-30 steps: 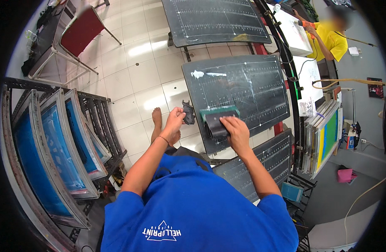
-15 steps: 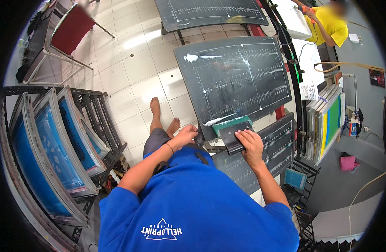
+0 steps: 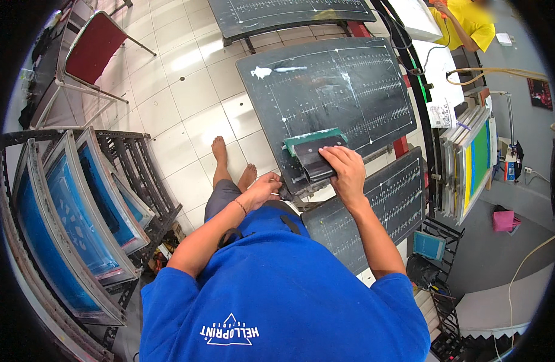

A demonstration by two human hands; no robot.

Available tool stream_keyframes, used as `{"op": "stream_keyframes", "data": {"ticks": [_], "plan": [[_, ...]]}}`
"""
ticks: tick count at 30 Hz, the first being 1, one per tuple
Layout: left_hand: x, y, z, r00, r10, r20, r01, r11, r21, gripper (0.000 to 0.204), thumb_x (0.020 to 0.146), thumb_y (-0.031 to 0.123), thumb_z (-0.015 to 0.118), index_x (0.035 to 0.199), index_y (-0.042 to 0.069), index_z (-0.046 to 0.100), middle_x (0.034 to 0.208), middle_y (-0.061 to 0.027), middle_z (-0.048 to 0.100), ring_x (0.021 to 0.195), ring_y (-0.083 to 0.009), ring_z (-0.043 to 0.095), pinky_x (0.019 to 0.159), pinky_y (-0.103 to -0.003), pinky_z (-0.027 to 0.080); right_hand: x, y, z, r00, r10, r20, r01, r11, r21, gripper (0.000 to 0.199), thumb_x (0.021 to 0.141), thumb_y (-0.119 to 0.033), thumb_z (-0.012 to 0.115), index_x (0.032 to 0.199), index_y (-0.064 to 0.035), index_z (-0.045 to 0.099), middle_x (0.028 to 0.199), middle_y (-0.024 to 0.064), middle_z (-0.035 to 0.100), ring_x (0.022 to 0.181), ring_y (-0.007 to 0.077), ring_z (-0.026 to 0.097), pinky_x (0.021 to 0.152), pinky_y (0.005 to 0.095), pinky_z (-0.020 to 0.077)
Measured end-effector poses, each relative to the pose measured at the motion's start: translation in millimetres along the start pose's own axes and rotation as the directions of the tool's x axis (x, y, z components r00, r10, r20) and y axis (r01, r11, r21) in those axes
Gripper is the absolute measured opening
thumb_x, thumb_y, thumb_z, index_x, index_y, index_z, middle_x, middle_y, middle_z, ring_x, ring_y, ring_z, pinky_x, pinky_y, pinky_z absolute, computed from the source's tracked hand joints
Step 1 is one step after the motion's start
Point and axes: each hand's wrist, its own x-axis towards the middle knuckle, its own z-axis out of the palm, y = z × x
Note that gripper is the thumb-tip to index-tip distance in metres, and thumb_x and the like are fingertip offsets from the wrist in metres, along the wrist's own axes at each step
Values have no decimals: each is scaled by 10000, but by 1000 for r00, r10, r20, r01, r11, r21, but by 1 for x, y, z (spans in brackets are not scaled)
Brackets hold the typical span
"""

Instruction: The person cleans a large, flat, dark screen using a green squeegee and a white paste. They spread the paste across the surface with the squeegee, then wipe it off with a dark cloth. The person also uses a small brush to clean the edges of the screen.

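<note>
My right hand [image 3: 345, 169] grips a squeegee [image 3: 315, 158] with a black handle and a green blade, thumb and fingers closed over the handle. The blade edge lies over the near end of a dark platen [image 3: 325, 90] marked with white ruler lines. White paint smears sit near the platen's far left corner. Left of the platen's near corner, my left hand [image 3: 266, 188] has its fingers curled together beside a small dark object [image 3: 284, 192]. What those fingers hold, if anything, is hidden.
Another platen [image 3: 374, 208] extends to the near right, and one more [image 3: 289, 15] lies beyond. Blue-meshed screen frames [image 3: 78, 211] fill a rack at left. A red chair [image 3: 96, 48] stands far left. Upright frames [image 3: 467, 163] lean at right; a person in yellow [image 3: 470, 27] works farther back.
My right hand has moved the squeegee left and away from me, farther over the platen. My left hand stays near the platen's corner. The view has shifted slightly.
</note>
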Motion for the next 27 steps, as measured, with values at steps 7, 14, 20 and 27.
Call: {"op": "stream_keyframes", "data": {"ticks": [7, 14, 20, 27], "plan": [[-2, -1, 6, 999, -16, -41, 16, 1000, 1, 76, 955, 83, 557, 1009, 118, 517, 958, -5, 544, 875, -139, 555, 784, -360, 511, 5, -6, 18, 999, -42, 21, 42, 999, -19, 475, 718, 7, 580, 1169, -114, 666, 1160, 20, 662, 1109, 238, 589, 943, 398, 445], [8, -17, 4, 999, -38, -30, 37, 999, -16, 64, 952, 82, 555, 992, 109, 513, 929, -12, 528, 848, -130, 538, 750, -345, 510, -76, -3, -6, 986, -90, 143, 91, 996, 4, 465, 719, -17, 594, 1165, -123, 670, 1165, 7, 662, 1095, 224, 593, 934, 396, 447], [9, -16, 10, 996, -82, -33, 83, 995, 52, 60, 949, 90, 560, 980, 107, 511, 930, -11, 511, 809, -125, 502, 741, -330, 504, -90, 0, -15, 993, -41, 111, 43, 999, -16, 472, 708, -12, 604, 1150, -156, 687, 1153, -12, 670, 1106, 213, 594, 941, 398, 439], [15, -20, 9, 994, -108, -24, 109, 993, 51, 68, 952, 79, 550, 1013, 91, 522, 974, -20, 508, 826, -134, 500, 771, -338, 520, -100, 5, -31, 993, 2, 116, 1, 1000, -30, 522, 655, 22, 646, 1139, -169, 692, 1139, -27, 675, 1103, 209, 594, 954, 405, 428]]}}
